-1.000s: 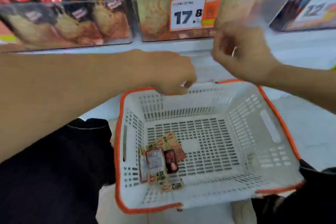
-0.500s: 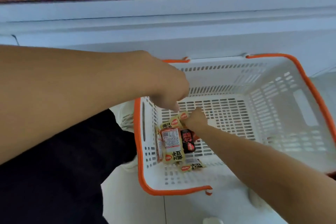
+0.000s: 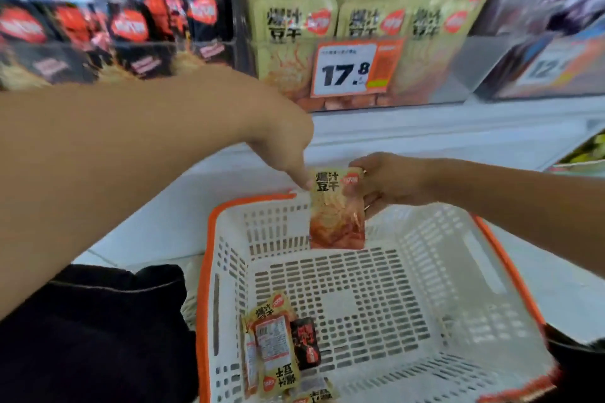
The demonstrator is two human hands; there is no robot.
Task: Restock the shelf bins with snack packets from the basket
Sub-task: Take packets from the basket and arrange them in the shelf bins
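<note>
Head view: yellow snack packet [image 3: 337,206] held above the basket [image 3: 491,288], top corner pinched by right hand [image 3: 389,180]; left hand [image 3: 278,137] fingertip touches its other corner, nothing gripped. Judged light, limp, slick film; best pinched at sealed edge

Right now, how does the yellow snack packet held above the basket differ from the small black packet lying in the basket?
The yellow snack packet hangs upright in the right hand, printed front showing; the small black packet lies flat on the white plastic basket floor. The yellow one looks larger. The yellow one is alone; the black one lies against other packets. Both carry a red logo.
</note>
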